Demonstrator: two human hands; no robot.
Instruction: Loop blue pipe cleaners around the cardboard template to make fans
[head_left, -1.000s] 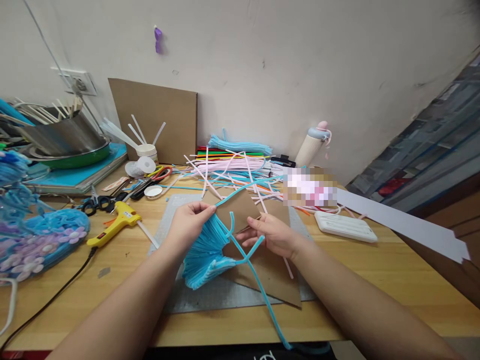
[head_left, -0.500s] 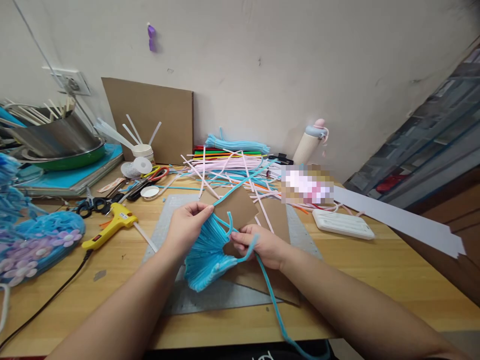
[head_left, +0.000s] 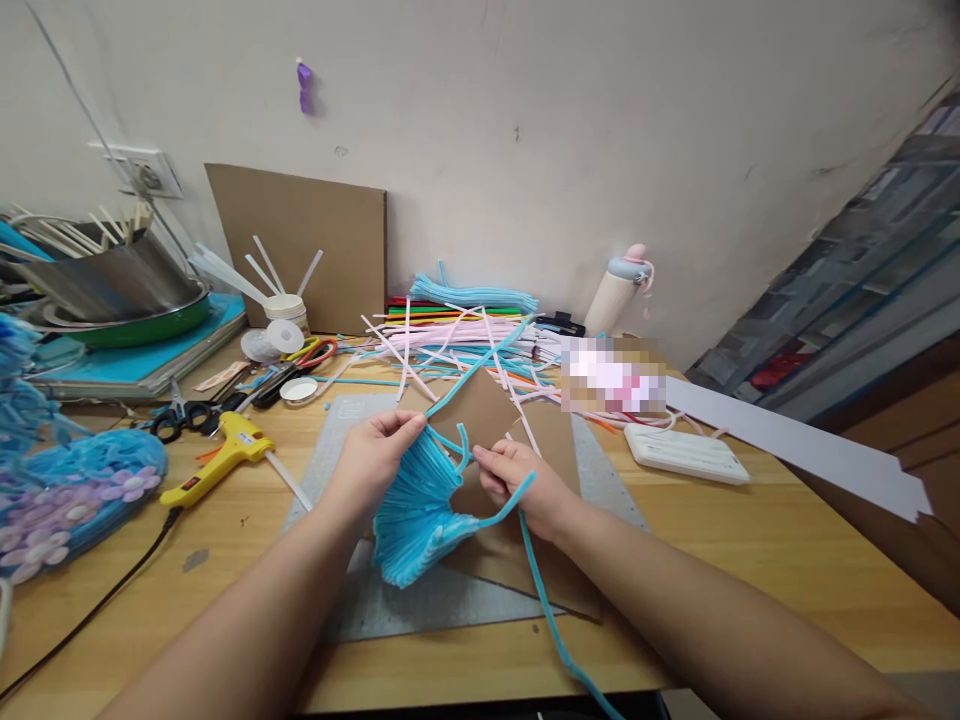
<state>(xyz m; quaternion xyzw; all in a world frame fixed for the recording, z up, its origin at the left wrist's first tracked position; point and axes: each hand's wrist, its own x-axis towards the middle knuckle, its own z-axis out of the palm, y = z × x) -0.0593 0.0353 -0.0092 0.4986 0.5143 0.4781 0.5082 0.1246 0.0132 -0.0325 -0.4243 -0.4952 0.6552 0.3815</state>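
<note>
My left hand [head_left: 379,445] pinches the upper edge of a fan-shaped piece of blue pipe cleaners [head_left: 420,520], bound side by side into a ribbed sheet. A straight end sticks up past my left thumb, and a short hooked end curls near the piece's right side. My right hand [head_left: 525,480] is closed just right of the piece, fingertips pressed together. From beneath it hangs a long blue pipe cleaner [head_left: 544,600], reaching past the table's front edge; its part inside the hand is hidden. Another blue end juts from the piece's lower corner across my right hand.
Under my hands lie brown cardboard [head_left: 559,570] and a grey cutting mat [head_left: 367,610]. A yellow glue gun [head_left: 225,460] and black scissors [head_left: 180,415] lie left. Loose pipe cleaners [head_left: 465,330] are heaped at the back, near a bottle [head_left: 615,290]. A white case [head_left: 686,453] sits right.
My right hand has drawn slightly right, away from the curled end it was touching. The blue end at the lower corner now points further up and right. My left hand keeps its pinch.
</note>
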